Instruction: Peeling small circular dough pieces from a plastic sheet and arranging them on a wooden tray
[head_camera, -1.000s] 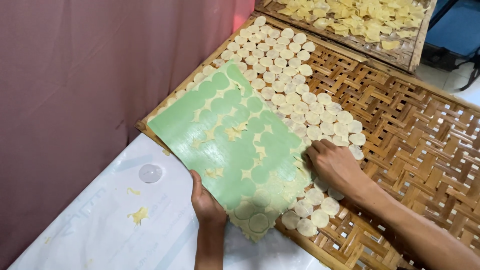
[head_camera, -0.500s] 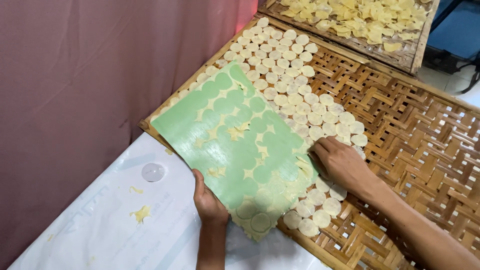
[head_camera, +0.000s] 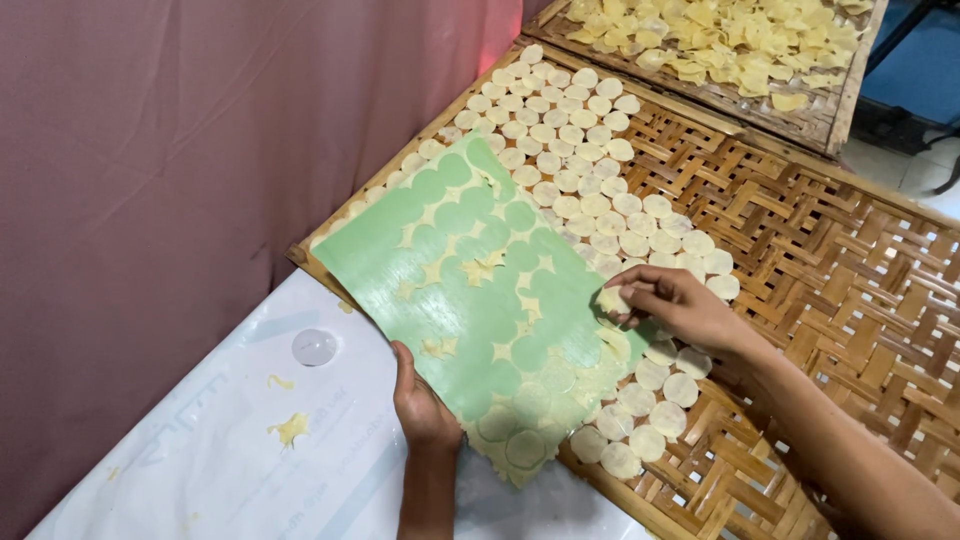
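Observation:
A green sheet (head_camera: 470, 290) lies slanted over the near corner of a woven bamboo tray (head_camera: 860, 290). Thin pale dough clings to it, with round holes and leftover scraps. My left hand (head_camera: 420, 405) grips the sheet's near edge, thumb on top. My right hand (head_camera: 675, 305) pinches a round pale dough disc (head_camera: 612, 298) at the sheet's right edge. Rows of similar pale discs (head_camera: 590, 150) cover the tray beyond and beside the sheet.
A second bamboo tray (head_camera: 740, 45) at the back holds several curled yellowish chips. A white plastic-covered surface (head_camera: 200, 470) lies at lower left with dough crumbs and a small clear round lid (head_camera: 314, 347). A mauve wall runs along the left.
My right hand has shifted up along the sheet's right edge and now pinches a disc. My left hand keeps its hold on the sheet.

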